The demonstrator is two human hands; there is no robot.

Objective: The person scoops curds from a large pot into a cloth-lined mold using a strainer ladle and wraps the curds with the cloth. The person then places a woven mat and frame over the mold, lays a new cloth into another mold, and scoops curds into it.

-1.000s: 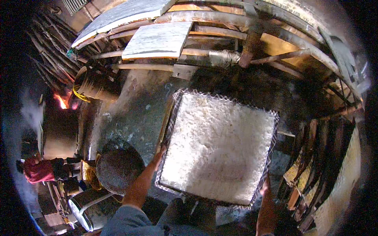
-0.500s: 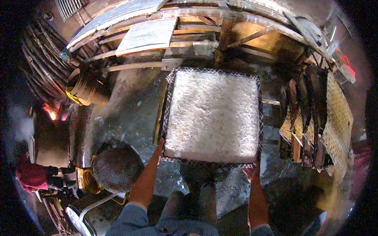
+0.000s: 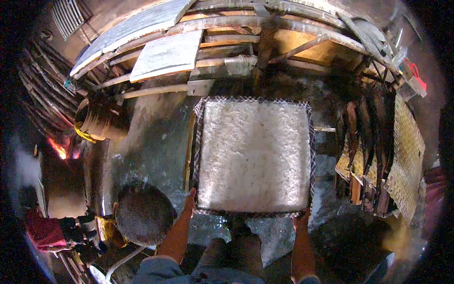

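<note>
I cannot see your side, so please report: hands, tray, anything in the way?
Left hand on left edge of tray, right hand at near right corner. Tray held by both, white layer across it. Dark round object at left, clear of tray.

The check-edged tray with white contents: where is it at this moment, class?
In the head view, the tray is mid-frame, between the left grip near its lower left corner and the right grip at its lower right.

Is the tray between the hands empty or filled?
Filled: a white layer spreads across the tray to its checked rim; how deep, I cannot tell.
</note>
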